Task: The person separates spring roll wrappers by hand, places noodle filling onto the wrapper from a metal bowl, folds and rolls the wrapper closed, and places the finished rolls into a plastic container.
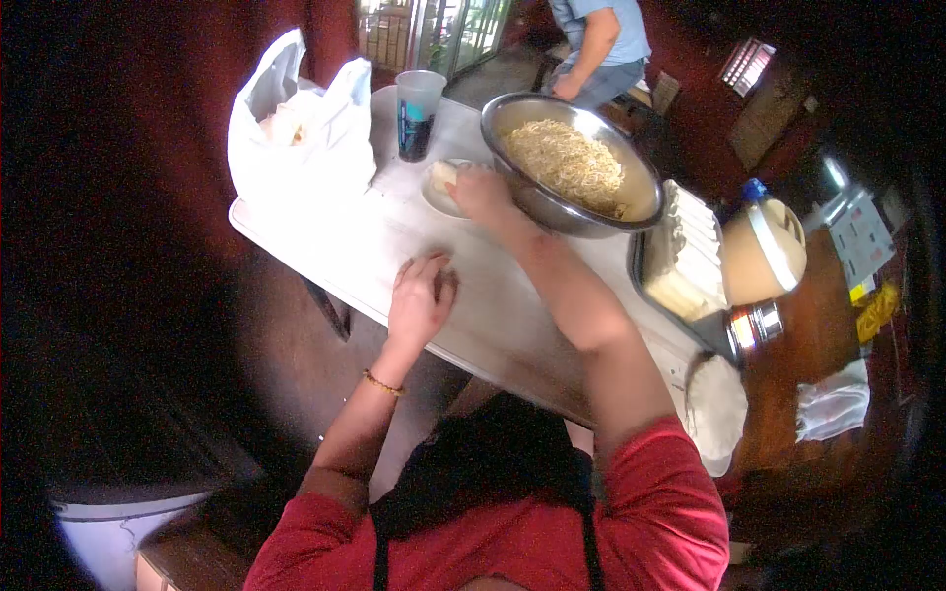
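Note:
My right hand reaches over a small white dish beside the steel bowl. Its fingertips close on a small pale piece in the dish; its exact kind is unclear. Closer to the table's front edge, my left hand rests low over the white tabletop. The left fingers are loosely bent and apart, with nothing visible in them. A large steel bowl holds a heap of bean sprouts.
A white plastic bag and a plastic cup of dark liquid stand at the left. On the right are a tray of pale rolls, a tan jug, a tin and round wrappers. A person sits beyond.

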{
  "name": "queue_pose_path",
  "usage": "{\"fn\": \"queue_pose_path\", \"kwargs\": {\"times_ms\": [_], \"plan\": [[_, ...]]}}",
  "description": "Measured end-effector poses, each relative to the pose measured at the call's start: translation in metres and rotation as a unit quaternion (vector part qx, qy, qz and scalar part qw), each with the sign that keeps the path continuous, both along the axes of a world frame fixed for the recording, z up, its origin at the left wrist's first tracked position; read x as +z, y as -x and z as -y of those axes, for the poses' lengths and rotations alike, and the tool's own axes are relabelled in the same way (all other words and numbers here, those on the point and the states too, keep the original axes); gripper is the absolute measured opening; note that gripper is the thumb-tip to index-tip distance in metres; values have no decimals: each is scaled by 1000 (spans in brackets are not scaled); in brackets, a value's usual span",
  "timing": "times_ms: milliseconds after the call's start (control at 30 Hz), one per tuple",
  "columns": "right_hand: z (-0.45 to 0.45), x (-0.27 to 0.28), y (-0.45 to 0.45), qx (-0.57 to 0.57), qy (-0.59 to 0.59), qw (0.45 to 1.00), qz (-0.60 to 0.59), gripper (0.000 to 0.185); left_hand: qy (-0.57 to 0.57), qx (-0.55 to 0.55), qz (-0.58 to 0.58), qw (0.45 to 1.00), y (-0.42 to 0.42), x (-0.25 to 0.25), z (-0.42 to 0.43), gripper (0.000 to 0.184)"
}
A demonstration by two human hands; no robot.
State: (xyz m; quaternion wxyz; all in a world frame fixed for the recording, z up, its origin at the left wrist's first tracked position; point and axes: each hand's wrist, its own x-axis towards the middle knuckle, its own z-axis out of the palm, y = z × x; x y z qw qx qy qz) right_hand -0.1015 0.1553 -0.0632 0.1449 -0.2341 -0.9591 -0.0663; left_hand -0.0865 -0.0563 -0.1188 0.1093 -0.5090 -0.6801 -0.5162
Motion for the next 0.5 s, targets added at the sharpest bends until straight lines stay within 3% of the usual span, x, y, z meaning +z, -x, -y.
{"fn": "queue_pose_path", "kwargs": {"times_ms": [100,167,267,367,433,500], "plan": [[17,19,-21,38,-34,998,-42,35,16,11,10,1000,-6,3,4,23],[28,33,-44,134,-149,975,-92,30,29,7,24,999,-8,3,7,23],[40,44,-93,155,-112,974,-125,33,19,1,-8,1000,-12,7,10,24],[45,55,-172,142,-168,975,-31,32,-2,-29,-43,999,-25,19,14,24],[5,22,-224,148,-197,967,-70,24,7,-59,-39,997,-48,23,13,27],[3,32,-285,161,-188,969,-26,17,13,-136,-107,985,-91,39,9,31]]}}
